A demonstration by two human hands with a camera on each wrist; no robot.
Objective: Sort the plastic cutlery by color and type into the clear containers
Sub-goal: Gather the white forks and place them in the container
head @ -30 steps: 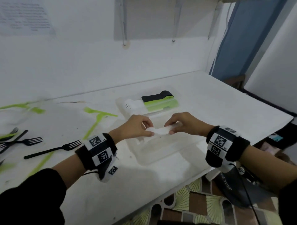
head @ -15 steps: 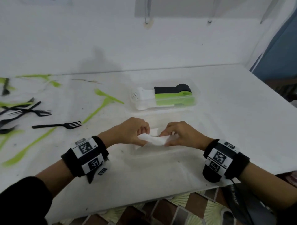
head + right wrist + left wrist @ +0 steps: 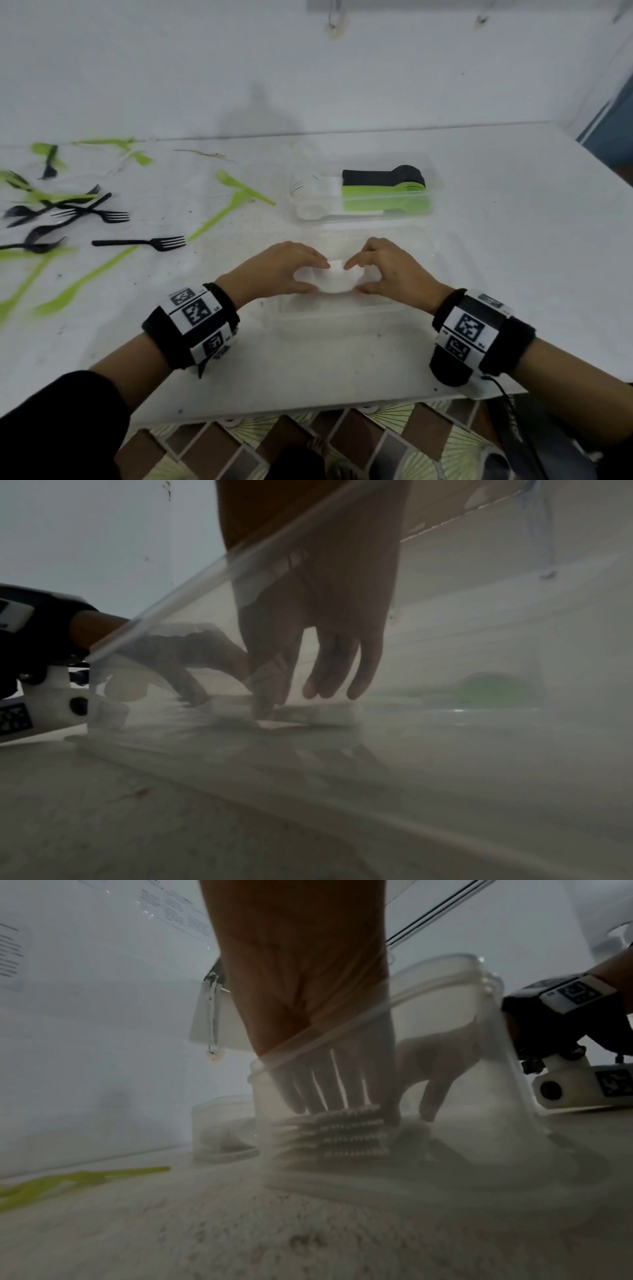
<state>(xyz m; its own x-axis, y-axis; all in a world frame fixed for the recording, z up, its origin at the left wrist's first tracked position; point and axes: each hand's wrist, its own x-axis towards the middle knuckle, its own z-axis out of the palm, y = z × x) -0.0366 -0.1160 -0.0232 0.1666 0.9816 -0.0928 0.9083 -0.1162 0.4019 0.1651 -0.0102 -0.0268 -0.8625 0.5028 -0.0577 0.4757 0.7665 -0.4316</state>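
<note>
Black forks (image 3: 102, 214) lie left of hands (image 3: 337, 270).

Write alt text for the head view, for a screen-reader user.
Both hands, the left hand and the right hand, hold a stack of white cutlery inside the near clear container on a white table. Behind it, a second clear container holds black, green and white cutlery; loose black forks and green pieces lie to the left.

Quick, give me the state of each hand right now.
Left hand: fingers curled on one end of the stack of white cutlery in the near clear container.
Right hand: holds the stack's other end.
</note>
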